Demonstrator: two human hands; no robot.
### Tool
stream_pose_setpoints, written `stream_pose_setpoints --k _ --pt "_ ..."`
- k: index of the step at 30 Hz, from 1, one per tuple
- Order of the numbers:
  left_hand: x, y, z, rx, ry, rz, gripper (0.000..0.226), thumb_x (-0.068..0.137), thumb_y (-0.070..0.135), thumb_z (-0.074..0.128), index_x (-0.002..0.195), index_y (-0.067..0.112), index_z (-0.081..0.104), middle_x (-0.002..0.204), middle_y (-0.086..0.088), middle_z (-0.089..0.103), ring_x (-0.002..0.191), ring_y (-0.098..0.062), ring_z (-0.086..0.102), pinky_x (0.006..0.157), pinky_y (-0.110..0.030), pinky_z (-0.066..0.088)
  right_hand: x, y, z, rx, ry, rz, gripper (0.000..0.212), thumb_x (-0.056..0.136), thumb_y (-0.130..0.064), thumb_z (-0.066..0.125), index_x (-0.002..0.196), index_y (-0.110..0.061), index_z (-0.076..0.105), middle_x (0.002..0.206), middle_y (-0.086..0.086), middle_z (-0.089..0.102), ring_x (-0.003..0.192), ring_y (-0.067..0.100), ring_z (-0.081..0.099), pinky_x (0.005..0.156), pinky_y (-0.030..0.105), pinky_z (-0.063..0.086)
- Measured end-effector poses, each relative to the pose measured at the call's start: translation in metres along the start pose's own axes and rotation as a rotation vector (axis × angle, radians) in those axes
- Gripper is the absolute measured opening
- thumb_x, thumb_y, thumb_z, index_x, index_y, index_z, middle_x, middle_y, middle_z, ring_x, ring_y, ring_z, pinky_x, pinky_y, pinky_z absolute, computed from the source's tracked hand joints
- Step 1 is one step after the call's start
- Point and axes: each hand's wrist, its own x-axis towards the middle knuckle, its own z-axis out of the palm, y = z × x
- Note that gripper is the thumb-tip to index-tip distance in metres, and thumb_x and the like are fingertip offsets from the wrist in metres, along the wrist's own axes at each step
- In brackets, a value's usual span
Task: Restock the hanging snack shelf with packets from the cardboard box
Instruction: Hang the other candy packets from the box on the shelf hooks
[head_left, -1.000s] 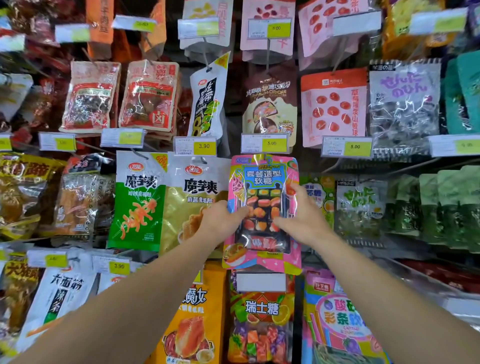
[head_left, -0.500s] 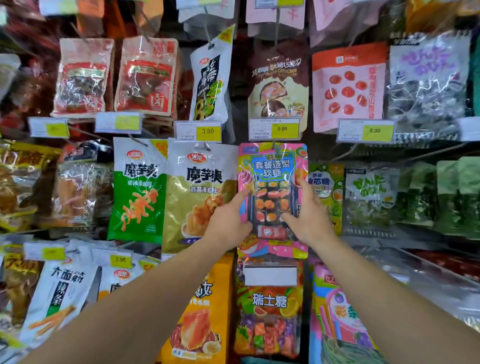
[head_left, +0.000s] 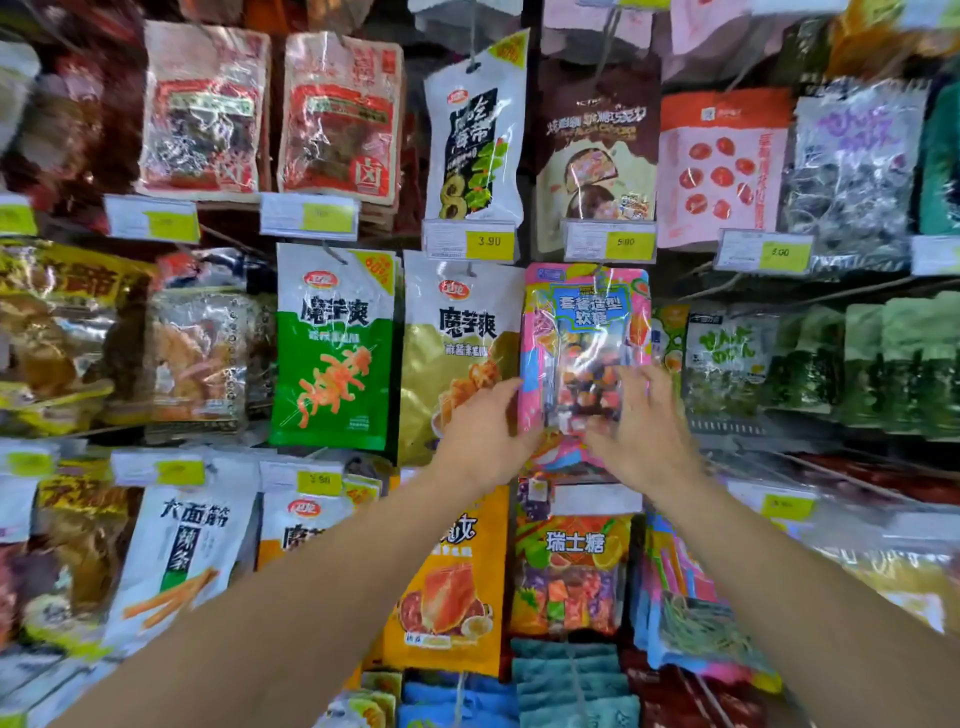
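Note:
A pink candy packet (head_left: 586, 317) with a clear window hangs in the middle row of the snack shelf, its top just under a yellow 5.00 price tag (head_left: 610, 241). My left hand (head_left: 483, 436) pinches the packet's lower left edge. My right hand (head_left: 641, 431) is blurred, with its fingers spread over the packet's lower front and right edge. The packet's bottom is hidden behind both hands. The cardboard box is out of view.
Left of the pink packet hang a gold konjac packet (head_left: 457, 353) and a green one (head_left: 335, 348). Green seaweed packets (head_left: 737, 358) hang to its right. An orange fruit-candy packet (head_left: 571, 571) hangs below, and a brown chocolate packet (head_left: 597, 150) above. Bare hook rails (head_left: 810, 457) stick out at the right.
The pink packet has gone up and now hangs flat under the 5.00 tag. My right hand has left the packet's right edge and spread its fingers over the front. The view has come closer.

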Motion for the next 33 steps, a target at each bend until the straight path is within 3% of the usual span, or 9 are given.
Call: stream_pose_setpoints --k 4,10,12,16,20,23,27,33 --pt "-0.048 -0.013 -0.029 -0.025 -0.056 0.001 0.064 0.088 0.026 0.066 0.147 0.018 0.043 0.145 -0.005 0.051 0.130 -0.023 0.050 0.101 -0.023 0.033 -0.052 -0.039 0.007 0.048 -0.028 -0.045 0.075 0.082 -0.030 0.071 0.147 -0.016 0.037 0.145 0.011 0.039 0.133 0.038 0.040 0.107 0.047 0.041" --pt "-0.153 -0.065 -0.063 -0.051 -0.190 -0.082 0.052 0.087 0.034 0.064 0.136 0.019 0.056 0.128 -0.008 0.066 0.116 -0.027 0.061 0.094 -0.032 0.045 -0.169 -0.101 0.042 -0.045 -0.232 0.014 0.074 0.079 -0.040 0.062 0.144 -0.012 0.041 0.138 0.013 0.047 0.128 0.037 0.044 0.106 0.047 0.040" --pt "-0.190 -0.085 -0.071 -0.031 -0.259 -0.135 0.048 0.090 0.033 0.064 0.135 0.018 0.057 0.125 -0.007 0.067 0.112 -0.025 0.063 0.089 -0.029 0.044 -0.209 -0.114 0.053 -0.090 -0.318 0.018 0.072 0.084 -0.040 0.064 0.145 -0.010 0.039 0.138 0.013 0.045 0.130 0.036 0.043 0.108 0.045 0.036" --pt "-0.268 -0.112 -0.082 -0.061 -0.364 -0.250 0.065 0.078 0.045 0.057 0.135 0.015 0.057 0.132 -0.007 0.064 0.121 -0.027 0.060 0.101 -0.034 0.045 -0.288 -0.132 0.069 -0.085 -0.475 0.045 0.073 0.090 -0.036 0.066 0.151 -0.011 0.033 0.145 0.012 0.040 0.133 0.035 0.039 0.109 0.039 0.031" --pt "-0.350 -0.129 -0.091 -0.001 -0.426 -0.337 0.061 0.080 0.044 0.059 0.135 0.018 0.058 0.129 -0.009 0.065 0.117 -0.027 0.062 0.098 -0.035 0.048 -0.365 -0.142 0.083 -0.058 -0.603 0.049 0.069 0.092 -0.035 0.064 0.149 -0.008 0.035 0.146 0.012 0.039 0.137 0.033 0.035 0.110 0.038 0.032" --pt "-0.414 -0.140 -0.092 -0.006 -0.480 -0.427 0.060 0.080 0.044 0.061 0.134 0.018 0.058 0.125 -0.011 0.067 0.115 -0.027 0.063 0.096 -0.035 0.048 -0.427 -0.144 0.101 -0.018 -0.700 0.051 0.074 0.087 -0.039 0.064 0.147 -0.005 0.039 0.147 0.015 0.041 0.136 0.037 0.038 0.113 0.042 0.034" --pt "-0.500 -0.156 -0.087 0.040 -0.631 -0.534 0.057 0.087 0.044 0.062 0.138 0.021 0.054 0.130 -0.009 0.064 0.110 -0.028 0.064 0.092 -0.035 0.048 -0.515 -0.141 0.140 0.023 -0.833 0.105 0.078 0.069 -0.052 0.048 0.132 -0.006 0.053 0.125 0.016 0.056 0.117 0.040 0.054 0.101 0.046 0.046" --pt "-0.610 -0.186 -0.089 -0.009 -0.762 -0.756 0.053 0.091 0.033 0.063 0.142 0.024 0.049 0.128 -0.007 0.065 0.107 -0.025 0.065 0.085 -0.029 0.048 -0.616 -0.163 0.170 0.013 -1.108 0.195 0.069 0.087 -0.037 0.061 0.148 -0.014 0.038 0.144 0.008 0.043 0.133 0.033 0.040 0.110 0.042 0.038"
